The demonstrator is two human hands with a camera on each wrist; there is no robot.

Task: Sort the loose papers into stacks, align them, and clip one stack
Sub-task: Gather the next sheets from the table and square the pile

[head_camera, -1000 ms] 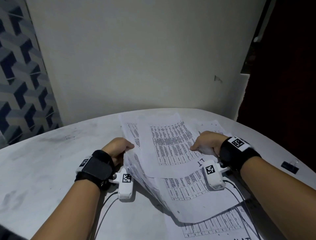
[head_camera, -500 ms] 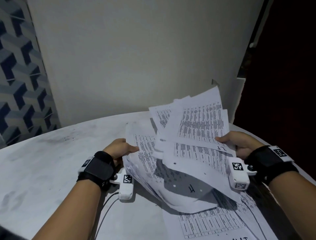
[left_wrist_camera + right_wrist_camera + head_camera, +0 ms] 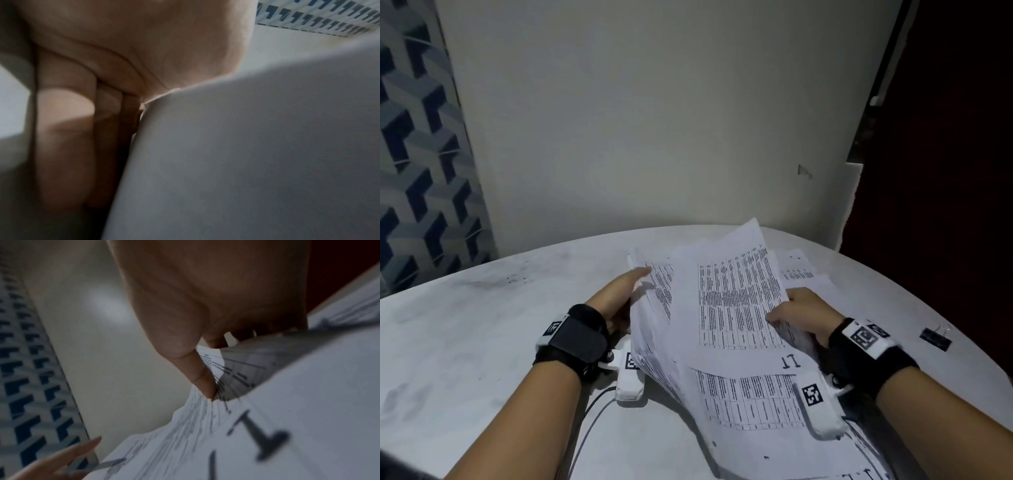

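A messy pile of printed papers [image 3: 736,301] lies on the white table [image 3: 482,325], with the top sheets tilted up at the far end. My left hand [image 3: 619,294] lies flat with straight fingers [image 3: 68,129] against the pile's left edge [image 3: 246,146]. My right hand [image 3: 801,311] pinches the right side of the upper sheets, with the thumb [image 3: 197,369] on top of a sheet marked "11" [image 3: 308,402] and the fingers hidden beneath. A black binder clip [image 3: 935,338] lies on the table to the right of my right wrist, apart from the papers.
More printed sheets [image 3: 798,270] lie spread beyond and below the pile, reaching the table's near edge. A plain wall stands close behind the table, with a patterned panel [image 3: 417,171] at the left. Cables [image 3: 589,411] trail from my wrists over the table.
My right hand had lifted a fan of sheets high and has brought them back down onto the pile. My left hand's fingers have straightened along the pile's left edge.
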